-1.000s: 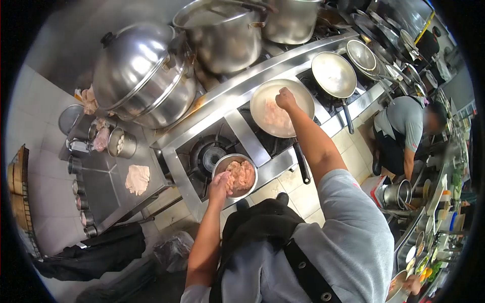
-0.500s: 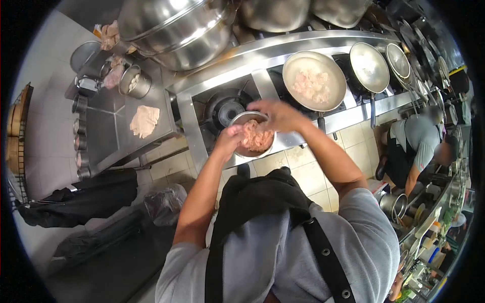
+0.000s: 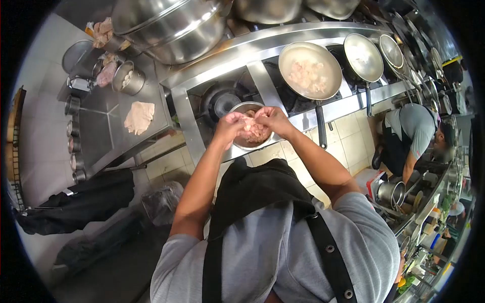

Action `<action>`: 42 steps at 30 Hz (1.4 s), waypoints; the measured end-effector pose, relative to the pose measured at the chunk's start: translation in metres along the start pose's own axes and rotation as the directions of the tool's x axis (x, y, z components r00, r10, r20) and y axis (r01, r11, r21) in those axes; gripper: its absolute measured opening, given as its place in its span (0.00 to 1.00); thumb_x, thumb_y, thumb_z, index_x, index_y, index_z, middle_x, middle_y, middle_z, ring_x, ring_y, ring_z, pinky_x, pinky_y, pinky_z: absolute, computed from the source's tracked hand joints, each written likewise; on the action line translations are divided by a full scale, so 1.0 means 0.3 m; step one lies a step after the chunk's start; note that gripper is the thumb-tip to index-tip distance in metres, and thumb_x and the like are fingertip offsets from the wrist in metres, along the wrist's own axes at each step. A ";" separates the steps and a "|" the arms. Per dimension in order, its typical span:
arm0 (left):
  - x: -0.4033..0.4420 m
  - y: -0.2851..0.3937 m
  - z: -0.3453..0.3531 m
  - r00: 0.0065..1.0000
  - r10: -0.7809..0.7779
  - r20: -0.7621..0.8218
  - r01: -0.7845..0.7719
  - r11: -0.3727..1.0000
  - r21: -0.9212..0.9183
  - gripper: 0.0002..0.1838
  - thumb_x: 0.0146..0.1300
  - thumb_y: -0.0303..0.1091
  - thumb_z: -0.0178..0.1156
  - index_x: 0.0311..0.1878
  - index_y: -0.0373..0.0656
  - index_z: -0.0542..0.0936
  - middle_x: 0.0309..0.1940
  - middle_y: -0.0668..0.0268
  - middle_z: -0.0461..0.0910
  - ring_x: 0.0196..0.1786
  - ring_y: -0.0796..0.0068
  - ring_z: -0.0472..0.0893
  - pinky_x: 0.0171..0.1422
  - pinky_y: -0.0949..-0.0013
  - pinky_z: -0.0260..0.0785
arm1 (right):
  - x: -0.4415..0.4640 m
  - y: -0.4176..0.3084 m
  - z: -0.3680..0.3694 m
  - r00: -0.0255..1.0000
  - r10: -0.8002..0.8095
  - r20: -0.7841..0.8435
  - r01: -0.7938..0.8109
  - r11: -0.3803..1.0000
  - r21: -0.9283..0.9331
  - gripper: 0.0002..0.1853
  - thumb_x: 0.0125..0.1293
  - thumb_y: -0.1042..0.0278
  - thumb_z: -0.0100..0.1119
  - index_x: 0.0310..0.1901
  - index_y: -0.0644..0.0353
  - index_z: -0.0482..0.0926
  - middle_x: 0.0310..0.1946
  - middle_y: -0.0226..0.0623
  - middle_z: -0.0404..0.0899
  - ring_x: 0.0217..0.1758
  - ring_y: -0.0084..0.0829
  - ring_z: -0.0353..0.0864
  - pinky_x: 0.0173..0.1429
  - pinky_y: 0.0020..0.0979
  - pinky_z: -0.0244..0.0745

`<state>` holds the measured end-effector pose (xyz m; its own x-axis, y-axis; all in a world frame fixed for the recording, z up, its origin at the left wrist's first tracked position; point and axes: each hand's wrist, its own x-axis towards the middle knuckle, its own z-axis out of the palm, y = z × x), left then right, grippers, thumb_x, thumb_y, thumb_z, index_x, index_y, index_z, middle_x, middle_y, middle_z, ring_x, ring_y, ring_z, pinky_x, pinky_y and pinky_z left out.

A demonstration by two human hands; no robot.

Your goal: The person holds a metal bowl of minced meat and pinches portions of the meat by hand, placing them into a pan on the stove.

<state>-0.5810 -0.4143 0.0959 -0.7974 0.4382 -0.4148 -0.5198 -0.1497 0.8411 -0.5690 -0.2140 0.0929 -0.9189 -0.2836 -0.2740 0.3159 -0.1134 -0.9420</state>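
Over a round metal bowl [image 3: 246, 106], both of my hands are close together. The bowl contains pinkish chunks of raw meat [image 3: 260, 135]. My left hand [image 3: 230, 128] is closed at the fingertips on a raw meat piece [image 3: 248, 122], and my right hand [image 3: 274, 122] pinches the same piece from the other side. Just beyond my right hand, a wide frying pan [image 3: 328, 90] on the stove holds pale meat pieces [image 3: 306, 76] spread across its middle.
A burner [image 3: 227, 104] lies behind the bowl. More pans, including a second frying pan [image 3: 362, 56], stand to the right. Left is a steel counter [image 3: 103, 131] with a pale flat piece [image 3: 139, 117] and a metal pot [image 3: 129, 78]. A co-worker [image 3: 411, 129] bends at far right.
My right hand has come down from above the bowl's far side near the frying pan to meet my left hand. Both now grip a meat piece over the bowl.
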 end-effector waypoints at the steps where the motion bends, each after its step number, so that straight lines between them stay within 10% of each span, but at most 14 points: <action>1: -0.005 0.007 0.001 1.000 0.002 -0.011 -0.002 1.000 -0.018 0.07 0.63 0.23 0.57 0.44 0.37 0.72 0.39 0.63 0.77 0.41 0.71 0.81 0.42 0.67 0.80 | -0.002 0.013 0.007 1.000 0.005 0.004 -0.005 1.000 -0.001 0.09 0.56 0.68 0.65 0.36 0.63 0.80 0.28 0.27 0.79 0.31 0.16 0.75 0.35 0.20 0.71; 8: 0.003 -0.027 0.026 0.979 0.153 -0.132 -0.125 0.973 0.194 0.07 0.63 0.25 0.57 0.43 0.37 0.73 0.39 0.63 0.78 0.37 0.75 0.80 0.39 0.71 0.81 | -0.050 -0.050 0.091 0.979 -0.191 -0.069 0.134 0.864 -0.485 0.15 0.51 0.67 0.66 0.39 0.65 0.79 0.27 0.32 0.78 0.29 0.20 0.73 0.36 0.26 0.71; 17: 0.000 -0.033 0.018 0.976 0.098 -0.195 -0.095 0.995 0.025 0.10 0.63 0.33 0.60 0.43 0.39 0.74 0.37 0.66 0.78 0.34 0.79 0.78 0.33 0.75 0.74 | 0.010 0.016 0.015 0.993 -0.094 -0.070 0.079 0.977 -0.200 0.15 0.54 0.67 0.68 0.41 0.65 0.79 0.35 0.31 0.81 0.37 0.18 0.77 0.43 0.21 0.72; 23: 0.005 -0.044 0.040 0.983 0.053 -0.178 -0.058 0.998 -0.024 0.10 0.60 0.30 0.63 0.41 0.37 0.74 0.34 0.66 0.78 0.34 0.80 0.77 0.31 0.76 0.70 | -0.042 -0.039 0.103 0.938 -0.347 -0.004 0.289 0.788 -0.544 0.19 0.55 0.66 0.68 0.45 0.68 0.78 0.39 0.36 0.80 0.42 0.22 0.77 0.48 0.24 0.72; 30: 0.007 -0.066 -0.036 0.995 0.038 -0.088 -0.038 0.999 -0.001 0.08 0.62 0.30 0.60 0.40 0.41 0.72 0.36 0.67 0.78 0.36 0.78 0.78 0.37 0.72 0.74 | 0.014 0.043 0.008 0.992 -0.099 -0.073 0.097 0.995 -0.026 0.11 0.57 0.74 0.62 0.42 0.66 0.78 0.31 0.35 0.81 0.33 0.24 0.81 0.37 0.22 0.75; 36: 0.001 -0.046 -0.022 0.994 0.039 -0.106 -0.044 0.998 -0.041 0.08 0.62 0.28 0.58 0.43 0.41 0.73 0.37 0.66 0.77 0.32 0.79 0.77 0.34 0.74 0.72 | -0.016 -0.007 0.040 0.988 0.155 0.004 -0.145 0.915 0.376 0.09 0.59 0.74 0.60 0.41 0.64 0.78 0.31 0.35 0.82 0.31 0.20 0.80 0.30 0.21 0.75; 40: -0.010 -0.018 0.025 0.995 0.061 -0.077 -0.045 0.981 0.188 0.12 0.62 0.28 0.57 0.48 0.39 0.70 0.36 0.66 0.76 0.29 0.81 0.75 0.29 0.76 0.68 | -0.005 0.020 0.044 0.989 -0.055 0.135 0.088 0.963 -0.256 0.09 0.60 0.70 0.61 0.42 0.63 0.79 0.33 0.34 0.82 0.32 0.24 0.77 0.35 0.25 0.73; 42: -0.009 -0.024 0.025 0.989 0.089 -0.120 -0.053 0.960 0.276 0.14 0.62 0.29 0.57 0.50 0.38 0.68 0.35 0.66 0.76 0.29 0.81 0.75 0.27 0.77 0.67 | -0.014 -0.002 0.031 0.939 -0.207 0.274 0.341 0.668 -0.661 0.12 0.61 0.64 0.58 0.45 0.59 0.79 0.38 0.42 0.81 0.38 0.38 0.81 0.46 0.39 0.73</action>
<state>-0.5727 -0.4078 0.0934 -0.8713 0.3140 -0.3771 -0.3722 0.0780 0.9249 -0.5632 -0.2217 0.0964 -0.8637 -0.5039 -0.0090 -0.2580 0.4573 -0.8511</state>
